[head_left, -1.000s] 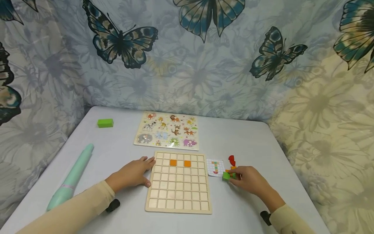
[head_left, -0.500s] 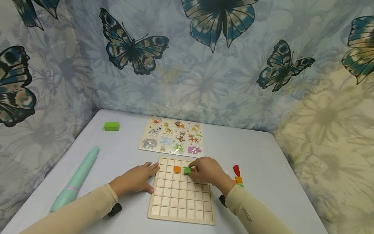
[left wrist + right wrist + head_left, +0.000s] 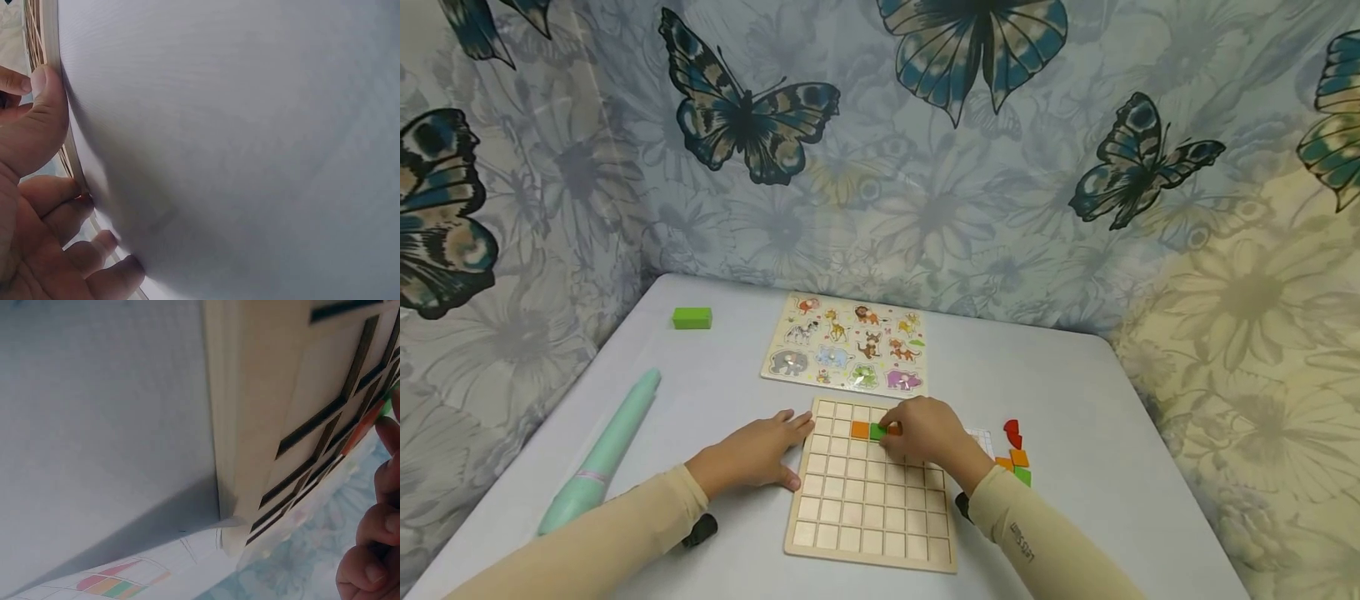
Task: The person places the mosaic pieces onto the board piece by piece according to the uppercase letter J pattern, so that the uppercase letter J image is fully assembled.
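A wooden grid board (image 3: 850, 512) lies in the middle of the white table. My right hand (image 3: 928, 429) pinches a green block (image 3: 876, 432) at a cell in the second row. To its left sits an orange block (image 3: 860, 429); a second orange block (image 3: 364, 428) is on its other side, partly under the fingers in the head view. My left hand (image 3: 752, 452) rests at the board's left edge, fingers spread. The left wrist view shows its thumb (image 3: 47, 106) against the wooden rim.
Right of the board lie a printed pattern card (image 3: 982, 440), red pieces (image 3: 1012, 433), orange blocks (image 3: 1018, 458) and a green block (image 3: 1022, 476). An animal puzzle (image 3: 850, 343) lies behind. At left are a green box-shaped block (image 3: 692, 318) and a mint-coloured tapered object (image 3: 606, 454).
My right hand has carried the green block from the pile at the right to the board, between the two orange blocks. My left hand stays at the board's edge.
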`<action>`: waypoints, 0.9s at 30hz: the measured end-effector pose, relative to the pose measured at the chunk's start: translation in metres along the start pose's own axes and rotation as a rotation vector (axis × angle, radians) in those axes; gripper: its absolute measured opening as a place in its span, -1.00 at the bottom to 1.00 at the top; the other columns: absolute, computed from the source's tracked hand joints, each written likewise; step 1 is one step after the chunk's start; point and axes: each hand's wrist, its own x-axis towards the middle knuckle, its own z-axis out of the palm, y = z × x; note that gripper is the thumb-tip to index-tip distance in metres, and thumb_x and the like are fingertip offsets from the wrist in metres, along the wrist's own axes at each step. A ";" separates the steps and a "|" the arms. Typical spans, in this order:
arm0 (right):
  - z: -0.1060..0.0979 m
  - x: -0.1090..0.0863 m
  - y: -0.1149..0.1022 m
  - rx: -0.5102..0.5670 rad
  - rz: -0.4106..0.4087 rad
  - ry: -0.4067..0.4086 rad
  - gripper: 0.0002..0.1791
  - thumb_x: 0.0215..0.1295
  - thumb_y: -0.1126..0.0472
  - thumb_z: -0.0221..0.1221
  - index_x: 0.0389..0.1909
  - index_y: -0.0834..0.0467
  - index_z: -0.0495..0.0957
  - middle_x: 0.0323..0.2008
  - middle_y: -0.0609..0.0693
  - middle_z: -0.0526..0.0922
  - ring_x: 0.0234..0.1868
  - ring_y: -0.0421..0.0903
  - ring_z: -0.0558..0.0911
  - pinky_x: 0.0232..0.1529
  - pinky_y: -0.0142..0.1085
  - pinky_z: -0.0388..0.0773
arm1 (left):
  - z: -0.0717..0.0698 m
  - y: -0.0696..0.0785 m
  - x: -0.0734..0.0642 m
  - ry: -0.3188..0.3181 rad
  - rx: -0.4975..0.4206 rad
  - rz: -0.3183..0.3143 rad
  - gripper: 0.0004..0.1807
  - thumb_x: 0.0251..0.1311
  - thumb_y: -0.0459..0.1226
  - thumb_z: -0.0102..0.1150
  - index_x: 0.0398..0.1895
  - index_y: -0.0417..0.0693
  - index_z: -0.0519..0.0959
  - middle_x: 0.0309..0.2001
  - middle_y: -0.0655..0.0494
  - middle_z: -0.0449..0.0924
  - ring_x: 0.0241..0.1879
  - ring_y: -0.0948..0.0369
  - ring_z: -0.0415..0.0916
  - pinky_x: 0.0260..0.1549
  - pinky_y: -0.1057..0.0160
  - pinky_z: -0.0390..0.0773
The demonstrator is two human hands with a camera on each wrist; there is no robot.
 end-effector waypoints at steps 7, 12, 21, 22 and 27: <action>0.002 -0.003 0.002 0.021 0.021 0.008 -0.73 0.19 -0.06 0.35 -0.11 -0.10 0.74 -0.51 -0.30 0.57 -0.49 -0.31 0.46 -0.50 -0.36 0.42 | -0.002 0.001 0.002 -0.017 0.002 -0.003 0.03 -0.10 0.04 0.47 0.45 -0.18 0.28 0.46 -0.01 0.18 0.43 -0.14 0.05 0.29 -0.12 0.21; 0.003 -0.004 0.004 0.028 0.042 -0.001 -0.73 0.23 -0.06 0.31 -0.09 -0.09 0.73 -0.52 -0.29 0.56 -0.49 -0.30 0.45 -0.49 -0.35 0.42 | -0.001 0.000 0.004 -0.018 0.004 -0.001 0.03 -0.10 0.06 0.46 0.45 -0.16 0.27 0.46 0.01 0.18 0.43 -0.14 0.05 0.28 -0.12 0.22; -0.003 -0.024 0.012 0.099 0.082 0.006 -0.55 0.28 -0.04 0.26 0.19 -0.10 0.59 -0.64 -0.25 0.44 -0.60 -0.26 0.36 -0.57 -0.33 0.30 | 0.002 0.001 0.004 -0.021 -0.015 -0.008 0.04 -0.11 0.03 0.49 0.46 -0.15 0.27 0.46 0.02 0.17 0.44 -0.13 0.03 0.28 -0.13 0.21; -0.006 -0.032 0.018 0.110 0.104 0.013 -0.54 0.27 -0.04 0.27 0.20 -0.10 0.59 -0.67 -0.24 0.40 -0.63 -0.25 0.35 -0.59 -0.32 0.27 | 0.004 0.000 0.004 -0.015 -0.021 -0.003 0.04 -0.11 0.03 0.49 0.46 -0.16 0.27 0.46 0.01 0.17 0.44 -0.13 0.03 0.28 -0.13 0.22; -0.021 -0.083 0.071 0.135 0.253 0.067 -0.65 0.25 0.02 0.31 0.04 0.00 0.68 -0.69 -0.22 0.41 -0.68 -0.24 0.36 -0.62 -0.31 0.27 | 0.009 -0.003 0.003 0.004 -0.016 0.008 0.07 -0.13 0.07 0.47 0.46 -0.15 0.25 0.47 0.02 0.15 0.44 -0.12 0.01 0.29 -0.14 0.21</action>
